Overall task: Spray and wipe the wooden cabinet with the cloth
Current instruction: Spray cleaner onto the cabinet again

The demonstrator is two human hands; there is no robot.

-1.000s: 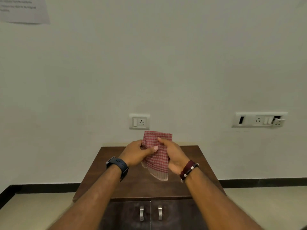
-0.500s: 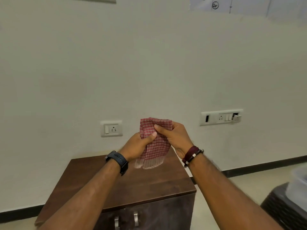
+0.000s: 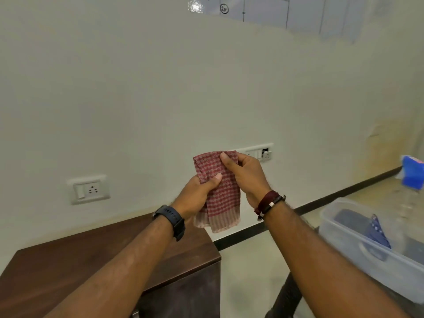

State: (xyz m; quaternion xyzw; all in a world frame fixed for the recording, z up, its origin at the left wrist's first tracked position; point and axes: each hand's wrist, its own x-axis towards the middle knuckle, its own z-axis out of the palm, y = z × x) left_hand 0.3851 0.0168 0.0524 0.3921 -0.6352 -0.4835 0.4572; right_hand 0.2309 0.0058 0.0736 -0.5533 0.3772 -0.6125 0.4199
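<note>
Checked cloth (image 3: 219, 191) stays gripped by both hands' fingers; cabinet (image 3: 91, 260) now sits further left.

Wall socket (image 3: 89, 190) — plastic tub (image 3: 367, 246)

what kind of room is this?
Likely an office or lab room, not a kitchen: plain wall with switch sockets, a small wooden cabinet, and a hand-drawn chart sheet taped high up. A clear plastic bin stands at right.
</note>
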